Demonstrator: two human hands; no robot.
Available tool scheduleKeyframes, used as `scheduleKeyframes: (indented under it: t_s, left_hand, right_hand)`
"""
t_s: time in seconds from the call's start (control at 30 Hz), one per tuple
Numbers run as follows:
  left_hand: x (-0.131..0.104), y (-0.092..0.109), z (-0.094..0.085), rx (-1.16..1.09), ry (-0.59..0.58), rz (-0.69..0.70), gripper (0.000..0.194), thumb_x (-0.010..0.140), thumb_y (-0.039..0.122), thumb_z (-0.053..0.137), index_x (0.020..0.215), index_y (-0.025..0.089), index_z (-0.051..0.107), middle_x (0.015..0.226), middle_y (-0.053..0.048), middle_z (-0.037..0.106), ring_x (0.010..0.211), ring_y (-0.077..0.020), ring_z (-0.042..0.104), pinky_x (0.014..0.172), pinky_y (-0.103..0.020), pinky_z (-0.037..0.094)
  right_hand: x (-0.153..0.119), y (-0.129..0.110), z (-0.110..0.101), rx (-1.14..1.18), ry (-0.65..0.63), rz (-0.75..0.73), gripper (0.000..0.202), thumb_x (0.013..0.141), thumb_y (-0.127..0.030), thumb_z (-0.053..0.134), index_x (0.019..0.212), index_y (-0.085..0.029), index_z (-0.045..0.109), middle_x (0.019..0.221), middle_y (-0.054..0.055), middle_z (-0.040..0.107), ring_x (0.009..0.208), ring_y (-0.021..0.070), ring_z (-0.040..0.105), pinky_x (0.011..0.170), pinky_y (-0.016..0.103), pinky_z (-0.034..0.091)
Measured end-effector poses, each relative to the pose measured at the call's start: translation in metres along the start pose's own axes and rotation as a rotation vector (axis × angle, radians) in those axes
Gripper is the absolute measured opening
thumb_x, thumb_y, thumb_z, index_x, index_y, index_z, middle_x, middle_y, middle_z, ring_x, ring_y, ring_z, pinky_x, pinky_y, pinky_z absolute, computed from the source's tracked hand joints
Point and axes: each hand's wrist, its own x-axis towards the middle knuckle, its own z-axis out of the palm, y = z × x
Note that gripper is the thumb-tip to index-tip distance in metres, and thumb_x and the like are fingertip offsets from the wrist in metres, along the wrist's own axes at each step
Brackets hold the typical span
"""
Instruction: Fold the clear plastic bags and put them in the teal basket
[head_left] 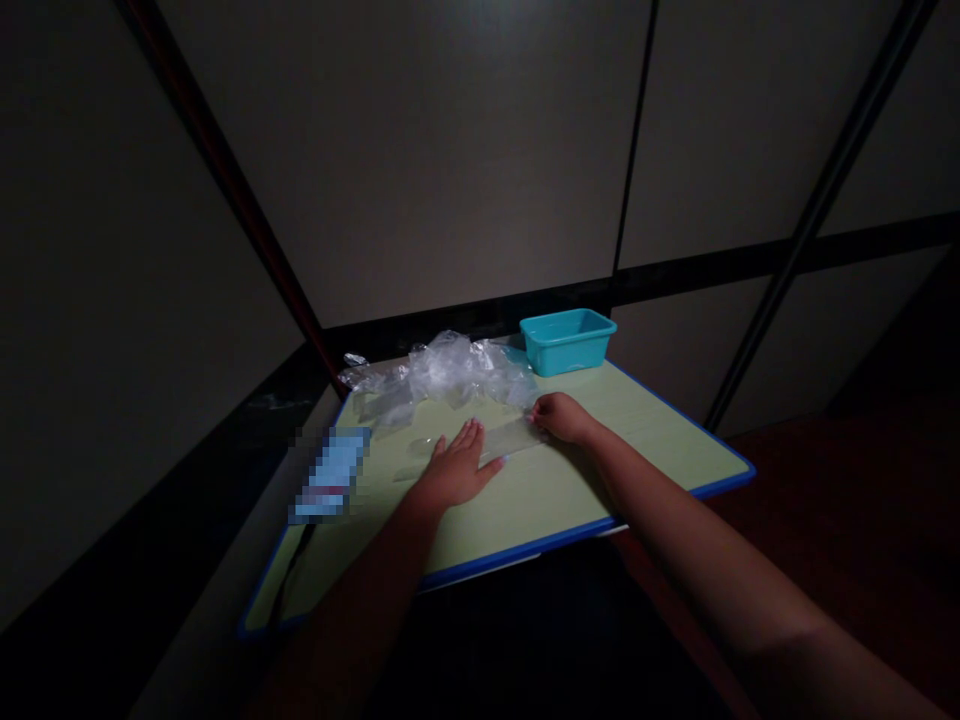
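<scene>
A clear plastic bag (510, 437) lies flat on the pale yellow tabletop. My left hand (459, 468) rests on it with the fingers stretched out and the thumb apart. At the bag's right end, my right hand (559, 416) is closed, its fingertips pinching the edge of the plastic. Just beyond both hands sits a crumpled heap of clear plastic bags (450, 372).
A turquoise plastic basket (568, 352) stands at the back right of the table (660, 430), which has a blue rim. On the left lies a blurred-out blue rectangular thing (331, 475) with a dark cord by it. Cabinet panels (420, 160) rise behind.
</scene>
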Motion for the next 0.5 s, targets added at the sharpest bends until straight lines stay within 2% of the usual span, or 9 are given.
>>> scheduleKeyframes:
  t_s: [0.1, 0.2, 0.37, 0.5]
  left_hand:
    - [0.000, 0.000, 0.000, -0.005, -0.004, -0.003, 0.070, 0.086, 0.059, 0.032, 0.142, 0.018, 0.024, 0.150, -0.013, 0.014, 0.139, -0.0262, 0.011, 0.108, -0.053, 0.006]
    - [0.000, 0.001, 0.000, 0.005, -0.016, -0.007, 0.071, 0.086, 0.059, 0.031, 0.142, 0.016, 0.023, 0.150, -0.014, 0.013, 0.139, -0.0269, 0.011, 0.107, -0.055, 0.007]
    - [0.000, 0.000, 0.000, 0.008, -0.011, 0.000, 0.070, 0.086, 0.058, 0.032, 0.142, 0.017, 0.023, 0.150, -0.013, 0.013, 0.139, -0.0260, 0.011, 0.108, -0.054, 0.006]
    - [0.000, -0.001, 0.001, -0.005, -0.002, 0.007, 0.068, 0.086, 0.057, 0.033, 0.142, 0.019, 0.023, 0.150, -0.013, 0.014, 0.139, -0.0259, 0.011, 0.108, -0.054, 0.003]
  right_hand:
    - [0.000, -0.001, 0.000, 0.157, 0.014, 0.070, 0.002, 0.071, -0.015, 0.058, 0.071, -0.013, 0.059, 0.054, 0.001, 0.060, 0.050, 0.0108, 0.052, 0.049, 0.020, 0.036]
    - [-0.001, -0.003, 0.001, 0.318, 0.046, 0.112, 0.017, 0.071, -0.014, 0.060, 0.086, -0.015, 0.055, 0.052, -0.003, 0.057, 0.045, 0.0105, 0.051, 0.044, 0.019, 0.035]
    - [-0.003, -0.009, 0.001, 0.553, 0.082, 0.091, 0.020, 0.069, -0.016, 0.060, 0.085, -0.018, 0.049, 0.049, -0.006, 0.054, 0.042, 0.0090, 0.048, 0.041, 0.018, 0.034]
    - [-0.004, -0.014, 0.000, 0.762, 0.054, 0.093, 0.023, 0.067, -0.019, 0.061, 0.085, -0.018, 0.047, 0.047, -0.008, 0.053, 0.040, 0.0092, 0.049, 0.040, 0.018, 0.036]
